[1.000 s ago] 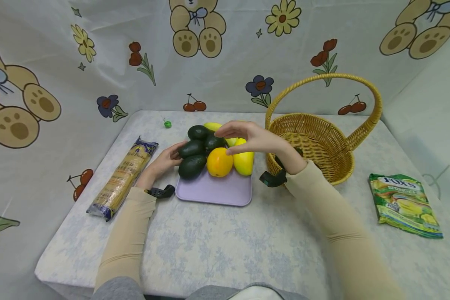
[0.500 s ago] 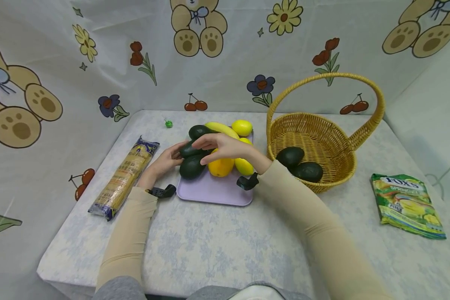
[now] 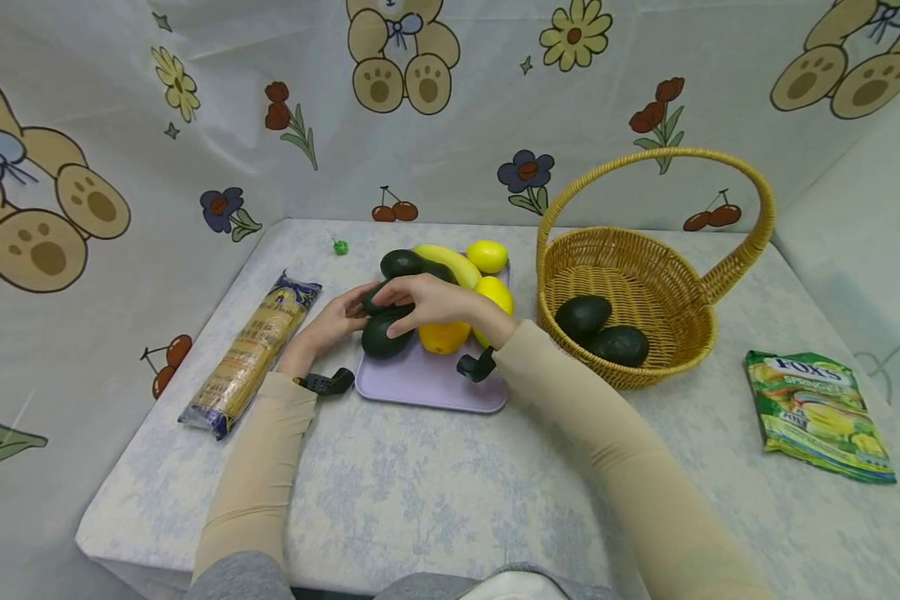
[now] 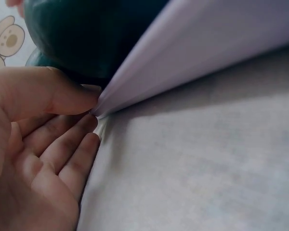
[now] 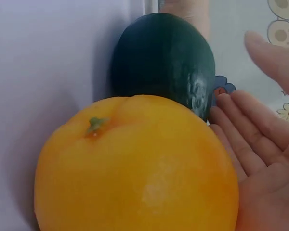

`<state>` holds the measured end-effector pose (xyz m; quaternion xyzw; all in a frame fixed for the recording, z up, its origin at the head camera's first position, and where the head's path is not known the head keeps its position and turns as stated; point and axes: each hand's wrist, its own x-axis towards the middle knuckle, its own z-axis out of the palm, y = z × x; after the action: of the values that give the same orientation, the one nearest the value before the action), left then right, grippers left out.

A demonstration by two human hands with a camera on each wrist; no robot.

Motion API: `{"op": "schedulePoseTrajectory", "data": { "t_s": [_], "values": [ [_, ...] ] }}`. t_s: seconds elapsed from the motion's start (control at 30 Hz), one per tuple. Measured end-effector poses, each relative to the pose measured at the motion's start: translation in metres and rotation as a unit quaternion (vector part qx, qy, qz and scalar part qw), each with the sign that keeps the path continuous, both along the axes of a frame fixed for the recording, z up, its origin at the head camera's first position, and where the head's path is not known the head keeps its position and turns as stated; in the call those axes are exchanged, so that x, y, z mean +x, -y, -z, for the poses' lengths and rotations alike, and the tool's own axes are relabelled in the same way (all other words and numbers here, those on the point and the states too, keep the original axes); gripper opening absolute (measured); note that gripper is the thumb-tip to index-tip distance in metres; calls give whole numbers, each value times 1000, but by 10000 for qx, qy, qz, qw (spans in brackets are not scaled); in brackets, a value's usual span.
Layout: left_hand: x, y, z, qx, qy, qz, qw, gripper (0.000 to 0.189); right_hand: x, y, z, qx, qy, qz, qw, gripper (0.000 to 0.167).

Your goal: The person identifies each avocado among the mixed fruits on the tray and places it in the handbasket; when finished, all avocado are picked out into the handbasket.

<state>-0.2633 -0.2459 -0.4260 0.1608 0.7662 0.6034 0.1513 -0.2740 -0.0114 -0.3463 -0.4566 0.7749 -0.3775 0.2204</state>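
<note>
A lilac tray [image 3: 420, 387] holds several dark green avocados, an orange [image 3: 445, 337], a banana [image 3: 450, 262] and lemon-yellow fruit. My left hand [image 3: 332, 327] is at the tray's left edge; in the left wrist view its thumb [image 4: 62, 94] and fingers pinch the rim beside a dark green avocado [image 4: 86, 33]. Over the avocados reaches my right hand [image 3: 435, 304], thumb and fingers apart, partly hiding them and the orange. Its thumb is close to the front avocado [image 3: 382, 337]. The right wrist view has that palm [image 5: 265, 178] beside the orange and an avocado [image 5: 159, 57], fingers loosely extended.
Right of the tray stands a wicker basket [image 3: 645, 275] with a tall handle and two avocados [image 3: 583, 315] inside. A pack of spaghetti [image 3: 255, 350] lies at the left, a green FOX'S candy bag [image 3: 817, 412] at the far right. A small green object [image 3: 341, 247] sits near the back.
My right hand has moved left and slightly down, from above the yellow fruit beside the basket to over the avocados. My left hand stays at the tray's edge.
</note>
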Motion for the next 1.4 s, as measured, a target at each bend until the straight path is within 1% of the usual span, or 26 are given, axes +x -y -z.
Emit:
{"op": "schedulePoseTrajectory", "data": {
  "t_s": [0.1, 0.2, 0.43, 0.6, 0.8, 0.87, 1.03, 1.17, 1.4],
  "values": [
    [0, 0, 0, 21, -7, -3, 10000, 68, -1, 3, -1, 359, -315, -9, 9989, 54],
    [-1, 0, 0, 55, 5, -14, 10000, 69, -1, 6, -2, 631, -492, -44, 9968, 54],
    [0, 1, -1, 41, -35, 5, 10000, 68, 1, 9, -6, 1002, -542, -99, 9934, 54],
    [1, 2, 0, 105, -30, 16, 9999, 69, 2, 13, -5, 1144, -633, -260, 9911, 53],
    [3, 0, -2, 256, -33, 78, 9996, 67, 6, 20, -5, 1324, -828, -664, 9855, 54],
    [4, 0, -2, 281, -33, 83, 9996, 67, 7, 22, -4, 1384, -878, -735, 9837, 55],
    [3, -1, -3, 318, -30, 133, 9994, 67, 9, 28, -4, 1611, -1171, -823, 9765, 56],
    [3, 0, -3, 279, -4, 131, 9995, 68, 10, 31, -4, 1798, -1283, -923, 9709, 58],
    [4, 1, -3, 227, -133, 112, 9996, 68, 12, 32, -1, 1788, -1230, -873, 9723, 57]
  ]
}}
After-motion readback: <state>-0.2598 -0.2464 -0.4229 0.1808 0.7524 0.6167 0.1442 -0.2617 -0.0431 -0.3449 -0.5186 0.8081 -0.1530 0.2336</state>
